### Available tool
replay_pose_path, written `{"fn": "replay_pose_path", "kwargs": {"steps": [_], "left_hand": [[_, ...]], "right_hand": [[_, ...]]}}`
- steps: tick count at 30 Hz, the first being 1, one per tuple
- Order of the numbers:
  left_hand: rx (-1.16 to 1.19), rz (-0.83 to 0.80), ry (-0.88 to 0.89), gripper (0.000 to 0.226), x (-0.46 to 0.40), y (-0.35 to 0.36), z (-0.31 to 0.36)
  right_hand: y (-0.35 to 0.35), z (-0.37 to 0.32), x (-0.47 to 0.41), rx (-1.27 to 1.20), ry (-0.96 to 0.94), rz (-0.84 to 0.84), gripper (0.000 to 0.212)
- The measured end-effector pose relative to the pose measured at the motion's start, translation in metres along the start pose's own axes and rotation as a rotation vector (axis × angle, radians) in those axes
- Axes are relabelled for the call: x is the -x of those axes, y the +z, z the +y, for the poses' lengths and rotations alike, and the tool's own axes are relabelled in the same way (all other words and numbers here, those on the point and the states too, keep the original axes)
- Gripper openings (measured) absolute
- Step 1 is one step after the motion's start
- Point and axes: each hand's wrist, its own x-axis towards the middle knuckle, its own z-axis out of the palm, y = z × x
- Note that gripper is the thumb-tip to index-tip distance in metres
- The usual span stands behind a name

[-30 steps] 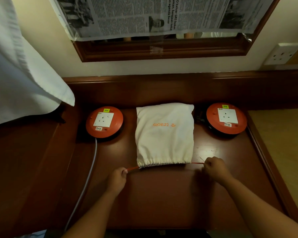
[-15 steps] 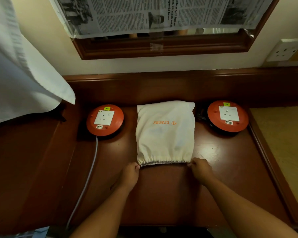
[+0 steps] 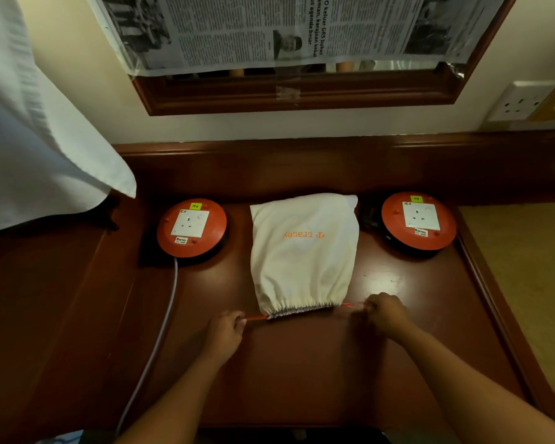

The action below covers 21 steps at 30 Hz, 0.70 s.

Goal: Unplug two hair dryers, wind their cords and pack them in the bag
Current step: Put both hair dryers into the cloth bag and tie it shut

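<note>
A cream drawstring bag printed with the orange word "tracey" lies bulging in the middle of the dark wooden counter, its closed bottom toward the back edge and its gathered mouth toward the front edge. An orange drawstring runs out of both ends of the puckered mouth. The left hand has its fingers curled round the cord just off the mouth's left end, and the right hand pinches the other end just off the mouth's right end; both cord ends look taut. The hair dryers themselves cannot be seen. Toward the back left of the counter sits a round orange extension reel with a white socket on its face, and a pale cable runs from it to the front edge. A second orange reel sits toward the back right, just beside the bag. A white cloth hangs over the left end, a newspaper sheet covers a wood-framed mirror on the wall behind, and a white wall socket is at the far right.
</note>
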Motion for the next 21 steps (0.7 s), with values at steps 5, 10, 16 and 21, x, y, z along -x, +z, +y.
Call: {"fn": "replay_pose_path", "kwargs": {"steps": [5,10,16,21], "left_hand": [[-0.127,-0.037,0.003,0.05,-0.001,0.013,0.028],[-0.09,-0.065,-0.048,0.025,-0.005,0.022,0.048],[0.051,0.011,0.006,0.015,-0.006,0.019,0.041],[-0.006,0.062,0.09,0.017,-0.006,0.006,0.023]], "right_hand": [[0.017,-0.027,-0.001,-0.045,-0.122,0.006,0.029],[0.028,-0.038,-0.002,-0.118,-0.043,0.009,0.009],[0.019,-0.041,0.003,-0.14,-0.086,0.091,0.02],[0.003,-0.043,0.008,-0.082,-0.121,0.1,0.027]]}}
